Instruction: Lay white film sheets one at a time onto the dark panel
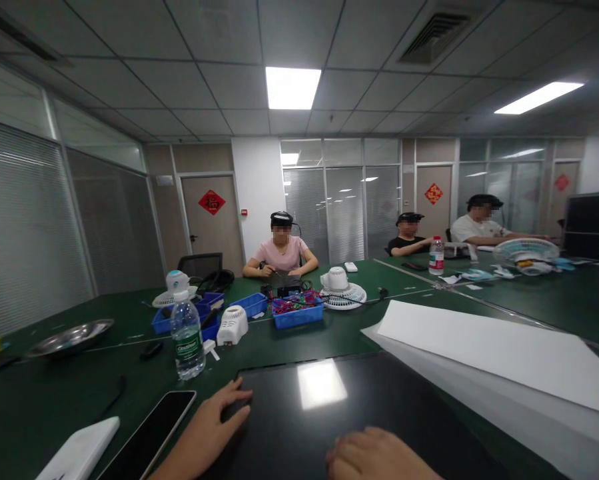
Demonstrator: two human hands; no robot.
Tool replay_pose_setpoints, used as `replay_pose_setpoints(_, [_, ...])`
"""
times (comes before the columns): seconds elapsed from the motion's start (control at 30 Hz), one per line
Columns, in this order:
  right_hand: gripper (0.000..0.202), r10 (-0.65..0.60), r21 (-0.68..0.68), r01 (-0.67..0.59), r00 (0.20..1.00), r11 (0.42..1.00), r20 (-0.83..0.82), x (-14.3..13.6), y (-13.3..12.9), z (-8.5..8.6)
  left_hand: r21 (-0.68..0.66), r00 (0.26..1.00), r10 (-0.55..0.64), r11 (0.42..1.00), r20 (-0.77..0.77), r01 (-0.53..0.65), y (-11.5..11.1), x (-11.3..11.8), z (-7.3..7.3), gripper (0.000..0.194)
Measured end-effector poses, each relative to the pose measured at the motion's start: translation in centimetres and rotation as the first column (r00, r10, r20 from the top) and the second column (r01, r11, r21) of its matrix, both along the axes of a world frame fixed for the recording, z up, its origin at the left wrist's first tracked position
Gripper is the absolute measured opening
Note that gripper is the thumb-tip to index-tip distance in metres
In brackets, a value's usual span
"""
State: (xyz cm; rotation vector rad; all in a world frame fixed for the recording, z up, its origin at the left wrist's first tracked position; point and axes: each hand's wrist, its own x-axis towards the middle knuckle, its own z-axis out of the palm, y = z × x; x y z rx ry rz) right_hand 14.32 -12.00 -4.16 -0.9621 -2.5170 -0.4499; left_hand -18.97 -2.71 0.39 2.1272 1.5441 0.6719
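Glossy panel [364,403], shiny metal dish [72,337]

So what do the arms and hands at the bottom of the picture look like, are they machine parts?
No, they're a person's bare hands. The left hand has ordinary fingers and a thumb; no glove, sleeve or cable shows on it or its wrist. The right hand is gloveless too, but blurred and cut off by the picture's lower edge.

Black panel [284,433] on green table [39,400], left fingers [235,396] at its edge, right fingers [343,449] curled over it
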Motion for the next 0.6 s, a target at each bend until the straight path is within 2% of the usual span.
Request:
replay_pose_setpoints(0.07, [0.029, -0.204, -0.156, 0.206, 0.979, 0.966, 0.026, 2.8, 1.9, 3.4, 0.031, 0.997, 0.012, 0.999, -0.078, -0.01, 0.1, 0.0, -0.5, 0.055])
replay_pose_setpoints(0.1, [0.034, -0.353, -0.183, 0.351, 0.935, 0.918, 0.023, 4.6, 3.0, 4.9, 0.044, 0.993, 0.019, 0.999, -0.113, -0.014, 0.2, 0.0, -0.7, 0.057])
replay_pose_setpoints(0.13, [0.04, -0.5, -0.201, 0.499, 0.865, 0.843, 0.051, 6.7, 4.1, 6.0, 0.051, 0.989, 0.022, 0.999, -0.148, -0.014, 0.3, 0.0, -0.9, 0.059])
replay_pose_setpoints(0.17, [0.047, -0.596, -0.211, 0.592, 0.801, 0.778, 0.053, 8.8, 5.3, 6.5, 0.054, 0.983, 0.022, 0.998, -0.182, -0.013, 0.4, 0.0, -1.0, 0.061])
replay_pose_setpoints(0.23, [0.065, -0.743, -0.244, 0.732, 0.667, 0.637, 0.061, 13.1, 7.5, 6.2, 0.038, 0.97, 0.016, 0.999, -0.244, -0.007, 0.6, 0.1, -1.0, 0.066])
replay_pose_setpoints(0.3, [0.075, -0.839, -0.302, 0.816, 0.538, 0.493, 0.084, 17.0, 9.1, 4.6, 0.011, 0.958, 0.009, 1.0, -0.286, -0.006, 0.7, 0.2, -0.9, 0.07])
replay_pose_setpoints(0.37, [0.075, -0.878, -0.346, 0.848, 0.464, 0.401, 0.12, 20.1, 9.8, 3.0, -0.005, 0.948, 0.006, 1.0, -0.318, -0.008, 0.7, 0.4, -0.7, 0.071])
replay_pose_setpoints(0.4, [0.071, -0.881, -0.357, 0.852, 0.452, 0.383, 0.135, 21.4, 9.9, 2.4, -0.009, 0.942, 0.009, 1.0, -0.335, -0.013, 0.6, 0.6, -0.6, 0.071])
replay_pose_setpoints(0.47, [0.062, -0.873, -0.358, 0.851, 0.462, 0.386, 0.156, 23.3, 9.8, 2.0, -0.006, 0.929, 0.027, 0.999, -0.37, -0.031, 0.4, 0.9, -0.4, 0.073])
replay_pose_setpoints(0.6, [0.04, -0.85, -0.32, 0.847, 0.495, 0.426, 0.181, 24.7, 9.0, 2.9, 0.031, 0.906, 0.085, 0.996, -0.414, -0.079, -0.1, 1.3, -0.4, 0.079])
